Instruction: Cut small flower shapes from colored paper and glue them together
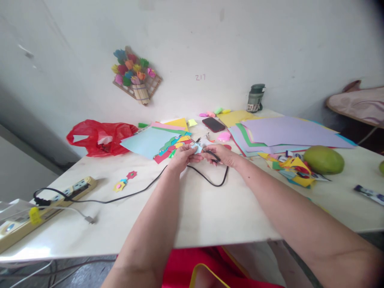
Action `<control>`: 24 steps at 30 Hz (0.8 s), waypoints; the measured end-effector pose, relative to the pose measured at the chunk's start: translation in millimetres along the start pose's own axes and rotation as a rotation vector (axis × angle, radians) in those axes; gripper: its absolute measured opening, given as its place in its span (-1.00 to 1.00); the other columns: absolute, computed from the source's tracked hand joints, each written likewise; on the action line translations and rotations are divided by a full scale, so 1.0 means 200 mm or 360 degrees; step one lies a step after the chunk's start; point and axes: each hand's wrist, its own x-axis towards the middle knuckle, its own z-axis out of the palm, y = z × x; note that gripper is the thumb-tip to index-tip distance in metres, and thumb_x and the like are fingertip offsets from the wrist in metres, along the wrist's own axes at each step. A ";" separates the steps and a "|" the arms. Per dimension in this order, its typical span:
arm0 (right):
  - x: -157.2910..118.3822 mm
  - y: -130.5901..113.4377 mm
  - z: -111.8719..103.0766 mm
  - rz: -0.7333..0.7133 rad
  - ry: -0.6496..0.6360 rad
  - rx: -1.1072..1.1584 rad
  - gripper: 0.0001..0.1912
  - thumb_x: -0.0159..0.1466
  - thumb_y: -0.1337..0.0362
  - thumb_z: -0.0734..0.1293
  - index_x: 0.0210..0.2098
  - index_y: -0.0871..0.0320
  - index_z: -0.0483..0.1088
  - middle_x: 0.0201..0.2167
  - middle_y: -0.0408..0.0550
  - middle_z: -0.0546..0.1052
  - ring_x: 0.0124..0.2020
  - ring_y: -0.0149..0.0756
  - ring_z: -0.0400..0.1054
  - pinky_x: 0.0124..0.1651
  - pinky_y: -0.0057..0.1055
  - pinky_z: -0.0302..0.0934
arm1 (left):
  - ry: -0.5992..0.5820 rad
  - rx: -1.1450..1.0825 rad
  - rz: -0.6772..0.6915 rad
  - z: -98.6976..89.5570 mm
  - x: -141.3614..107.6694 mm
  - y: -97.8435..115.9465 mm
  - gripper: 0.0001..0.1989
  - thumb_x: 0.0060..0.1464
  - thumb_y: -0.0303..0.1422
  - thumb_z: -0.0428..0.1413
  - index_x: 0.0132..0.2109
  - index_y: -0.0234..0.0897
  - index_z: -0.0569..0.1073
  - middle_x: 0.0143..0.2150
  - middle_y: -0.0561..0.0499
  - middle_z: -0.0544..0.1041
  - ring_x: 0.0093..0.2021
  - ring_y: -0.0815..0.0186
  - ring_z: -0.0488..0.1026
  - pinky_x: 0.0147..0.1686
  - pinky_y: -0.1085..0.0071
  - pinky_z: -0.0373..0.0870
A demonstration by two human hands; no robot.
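My left hand (185, 157) is closed on a small piece of light blue paper (197, 149), held just above the table. Wrapped round the black handles of a pair of scissors (213, 155) is my right hand (222, 155). The scissor blades point up and left, close to the blue paper; whether they touch it I cannot tell. Behind the hands lie colored paper strips and scraps (172, 147). To the left on the table rest paper flower cutouts, one red (131, 175) and one yellow (119, 186).
A black cable (132, 195) runs from the power strip (75, 189) past my hands. Colored sheets (288, 130), a phone (213, 124) and a red plastic bag (102, 138) lie farther back. On the right are a green mango-like fruit (324, 159) and paper scraps (297, 170).
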 end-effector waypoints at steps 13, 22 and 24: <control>0.00 0.00 0.01 -0.0008 0.0017 -0.0004 -0.64 -0.04 0.15 0.51 -0.48 0.20 0.29 -0.74 -0.28 0.30 -0.74 -0.55 0.14 -0.74 -0.60 0.06 | 0.0033 -0.0002 -0.0014 0.00 0.00 0.00 -0.77 -0.05 -0.31 0.25 -0.34 -0.38 0.40 -0.50 -0.08 0.55 -0.50 0.30 0.55 -0.46 0.49 0.48; 0.00 0.00 0.00 0.0003 0.0028 -0.0011 -0.68 0.01 0.14 0.47 -0.46 0.21 0.30 -0.76 -0.29 0.30 -0.77 -0.53 0.15 -0.75 -0.58 0.04 | 0.0113 -0.0029 -0.0012 -0.01 0.01 0.00 -0.75 -0.07 -0.31 0.26 -0.36 -0.34 0.35 -0.49 -0.07 0.55 -0.47 0.24 0.57 -0.51 0.47 0.47; 0.00 -0.01 0.00 0.0003 0.0035 -0.0010 -0.68 0.02 0.14 0.46 -0.47 0.21 0.30 -0.75 -0.29 0.29 -0.77 -0.54 0.15 -0.75 -0.58 0.04 | 0.0127 -0.0039 -0.0007 -0.01 0.01 0.00 -0.76 -0.07 -0.32 0.25 -0.36 -0.33 0.34 -0.47 -0.07 0.56 -0.46 0.22 0.57 -0.52 0.46 0.47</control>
